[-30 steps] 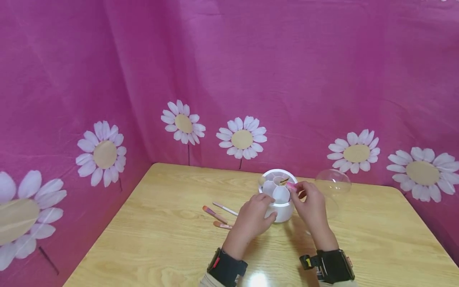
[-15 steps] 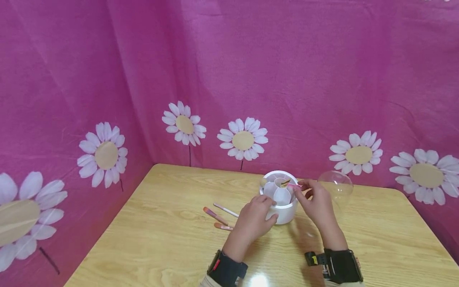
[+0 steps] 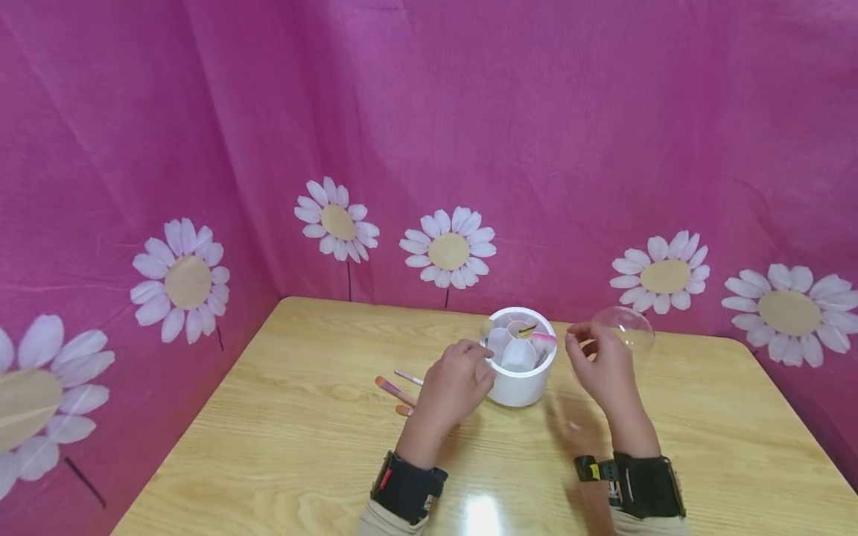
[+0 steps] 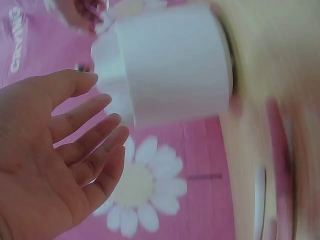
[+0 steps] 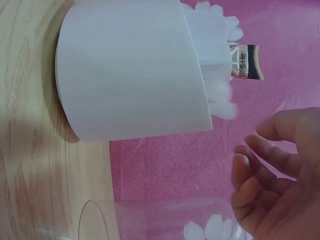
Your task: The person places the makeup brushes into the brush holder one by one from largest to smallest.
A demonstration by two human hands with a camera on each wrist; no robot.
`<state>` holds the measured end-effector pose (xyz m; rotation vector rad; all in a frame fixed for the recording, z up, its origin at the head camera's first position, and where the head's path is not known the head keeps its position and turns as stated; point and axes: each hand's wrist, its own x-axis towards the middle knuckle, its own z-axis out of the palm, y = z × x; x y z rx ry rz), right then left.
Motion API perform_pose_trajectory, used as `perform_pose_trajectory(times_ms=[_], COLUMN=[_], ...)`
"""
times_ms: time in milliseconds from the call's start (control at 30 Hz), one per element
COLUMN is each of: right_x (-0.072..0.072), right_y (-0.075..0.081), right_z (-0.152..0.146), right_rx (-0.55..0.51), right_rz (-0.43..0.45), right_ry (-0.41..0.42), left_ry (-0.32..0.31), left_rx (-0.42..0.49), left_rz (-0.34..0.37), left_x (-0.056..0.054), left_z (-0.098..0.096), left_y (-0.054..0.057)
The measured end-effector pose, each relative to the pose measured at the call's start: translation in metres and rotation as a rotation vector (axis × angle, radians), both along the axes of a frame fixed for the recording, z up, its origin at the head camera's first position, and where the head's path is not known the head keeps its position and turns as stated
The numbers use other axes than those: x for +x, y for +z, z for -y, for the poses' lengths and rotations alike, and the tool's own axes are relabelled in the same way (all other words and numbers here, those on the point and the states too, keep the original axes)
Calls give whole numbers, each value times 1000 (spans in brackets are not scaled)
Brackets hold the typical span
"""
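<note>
A round white organizer (image 3: 519,388) stands upright on the table, its inside split into petal-like compartments. In it are a brush with a shiny gold ferrule and dark tip (image 5: 245,61) and a fluffy pink-and-white brush head (image 3: 544,340) at the right side. My left hand (image 3: 456,381) is beside the organizer's left rim; the left wrist view shows its fingers spread loosely, apart from the wall. To the right of the organizer, my right hand (image 3: 606,366) hovers with loosely bent fingers and nothing between them.
A clear domed cover (image 3: 630,327) stands behind my right hand. Left of my left hand lie several makeup brushes, among them an orange-tipped one (image 3: 392,388) and one with a white handle (image 3: 409,377). Pink cloth with daisies (image 3: 449,251) hangs behind the table (image 3: 302,417).
My right hand has let go of the pink-and-white brush, left in the organizer, and moved right. My left hand has come off the organizer's front rim, moving left.
</note>
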<state>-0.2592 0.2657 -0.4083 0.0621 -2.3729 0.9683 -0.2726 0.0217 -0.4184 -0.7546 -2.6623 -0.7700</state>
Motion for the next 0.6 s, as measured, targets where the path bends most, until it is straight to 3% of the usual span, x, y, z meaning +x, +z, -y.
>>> perform_pose_trajectory(times_ms=[300, 467, 600], right_x=[-2, -2, -2], right_y=[-3, -5, -7], right_z=[4, 3, 0], right_rx=[95, 82, 95], right_rz=[238, 310, 314], right_ry=[184, 168, 135], left_ry=[165, 237, 289], left_rx=[119, 149, 125], left_rz=[73, 137, 230], left_x=[-20, -26, -28], left_z=[62, 89, 102], left_y=[4, 1, -1])
